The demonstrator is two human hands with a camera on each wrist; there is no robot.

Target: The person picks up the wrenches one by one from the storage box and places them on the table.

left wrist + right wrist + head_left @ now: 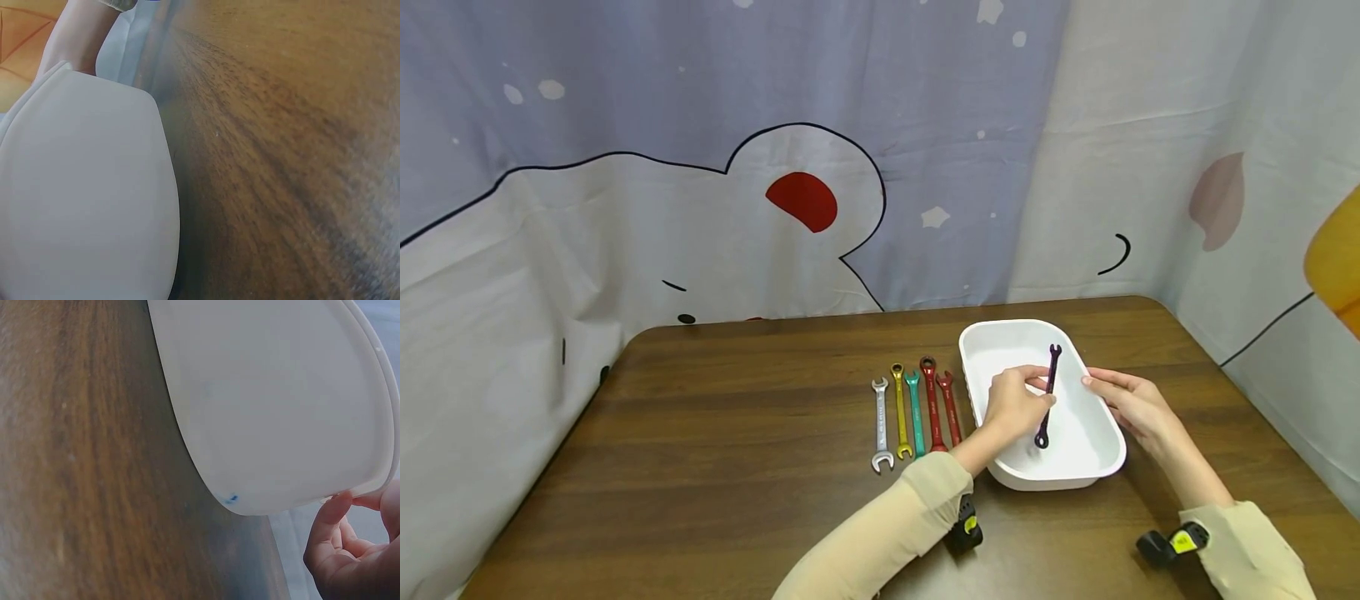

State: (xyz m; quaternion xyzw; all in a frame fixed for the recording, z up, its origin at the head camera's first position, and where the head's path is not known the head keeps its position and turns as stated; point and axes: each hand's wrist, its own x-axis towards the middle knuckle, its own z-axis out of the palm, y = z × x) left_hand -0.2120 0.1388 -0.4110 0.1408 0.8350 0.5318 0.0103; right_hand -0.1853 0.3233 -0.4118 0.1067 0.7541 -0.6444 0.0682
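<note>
A small purple combination wrench (1052,367) is pinched in my left hand (1017,403), which reaches over the left side of a white plastic tray (1086,437). The wrench stands over the tray's inside, its ring end toward me; whether it touches the floor of the tray I cannot tell. My right hand (1137,407) grips the tray's right rim, thumb on top and fingers beneath. In the right wrist view, the fingers (334,515) bend at the rim by the tray's outer wall (281,412). The left wrist view shows the opposite wall (94,187), with the left hand hidden.
Left of the tray several wrenches lie side by side: a silver wrench (882,425), a yellow wrench (900,408), a teal wrench (916,412), a long red wrench (932,404) and a shorter red wrench (950,408). The wooden table (737,467) meets a printed curtain (700,225) behind.
</note>
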